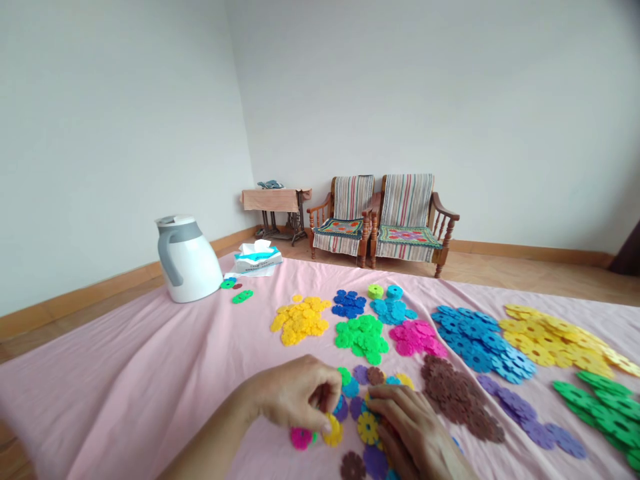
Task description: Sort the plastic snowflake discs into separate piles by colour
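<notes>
My left hand (300, 393) is over a mixed cluster of small flower-shaped plastic discs. Its fingers are curled, and the thumb tip presses on a yellow disc (334, 432). A magenta disc (301, 438) lies just below that hand. My right hand (413, 427) reaches in from the right with its fingers stretched over the same cluster. Another yellow disc (368, 427) shows beside those fingers; whether they touch it is unclear. Purple, brown, green and blue discs lie between and around both hands, some partly covered.
Sorted piles lie beyond and to the right: yellow (300, 320), green (361, 335), magenta (417, 338), brown (457, 397) and large blue discs (480, 337). A white jug (193, 263) and tissue box (257, 260) stand on the pink cloth (150, 360). Two wooden chairs (407, 213) are behind.
</notes>
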Demonstrator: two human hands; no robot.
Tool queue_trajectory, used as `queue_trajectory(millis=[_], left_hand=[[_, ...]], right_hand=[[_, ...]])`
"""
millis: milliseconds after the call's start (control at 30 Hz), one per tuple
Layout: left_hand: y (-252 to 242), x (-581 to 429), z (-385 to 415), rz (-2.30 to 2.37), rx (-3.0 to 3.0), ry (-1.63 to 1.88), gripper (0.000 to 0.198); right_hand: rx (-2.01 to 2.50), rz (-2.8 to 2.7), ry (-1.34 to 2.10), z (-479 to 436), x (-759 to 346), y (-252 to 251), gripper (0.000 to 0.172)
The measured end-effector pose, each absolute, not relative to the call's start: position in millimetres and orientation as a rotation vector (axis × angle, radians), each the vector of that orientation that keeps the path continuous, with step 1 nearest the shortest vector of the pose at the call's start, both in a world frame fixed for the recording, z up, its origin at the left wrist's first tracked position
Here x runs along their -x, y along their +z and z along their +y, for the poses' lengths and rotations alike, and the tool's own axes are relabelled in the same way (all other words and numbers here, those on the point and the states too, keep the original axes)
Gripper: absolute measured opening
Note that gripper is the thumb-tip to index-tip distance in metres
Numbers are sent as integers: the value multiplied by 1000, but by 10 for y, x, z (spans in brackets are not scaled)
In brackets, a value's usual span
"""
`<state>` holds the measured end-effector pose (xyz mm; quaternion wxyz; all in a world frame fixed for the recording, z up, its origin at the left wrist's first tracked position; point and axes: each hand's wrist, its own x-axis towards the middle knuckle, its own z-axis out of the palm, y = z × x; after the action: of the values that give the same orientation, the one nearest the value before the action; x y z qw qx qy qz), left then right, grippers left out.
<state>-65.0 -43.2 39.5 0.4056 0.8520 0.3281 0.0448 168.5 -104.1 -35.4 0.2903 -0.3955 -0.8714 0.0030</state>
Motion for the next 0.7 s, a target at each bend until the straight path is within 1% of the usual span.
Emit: queue_trajectory(millis=[100,233,300,367,400,467,500,600,700], left_hand=[[305,746,-240,1028,-1970,484,11],[143,897,37,1484,-1866,1042,9],[107,949,110,1670,-1845,1195,9],[121,963,116,1746,-1871,1279,15],[145,954,96,1727,-1907,1283,16],[217,909,19,1563,-1998,1168,10],[258,879,-33,1425,-2037,1048,8],[359,794,-200,995,-2108,594,12],[392,753,-316,853,-2245,327,12]], right_hand=[[1041,-2292,-6,-1035,-1691,-365,23],[1014,-2264,-20,-1037,-1687,-343,25],[1014,-2264,-27,-1043,-1684,-334,24],[1028,-2273,-28,-1047,-1683,-333,23],[1034,-2282,-25,-1049,-1684,-335,22],[1040,-2297,-19,-1048,-1684,-340,22],[1043,-2301,-17,-1047,-1684,-341,23],[1050,-2307,-8,-1040,-1679,-342,22],[1051,-2308,2,-1036,-1674,-342,21]])
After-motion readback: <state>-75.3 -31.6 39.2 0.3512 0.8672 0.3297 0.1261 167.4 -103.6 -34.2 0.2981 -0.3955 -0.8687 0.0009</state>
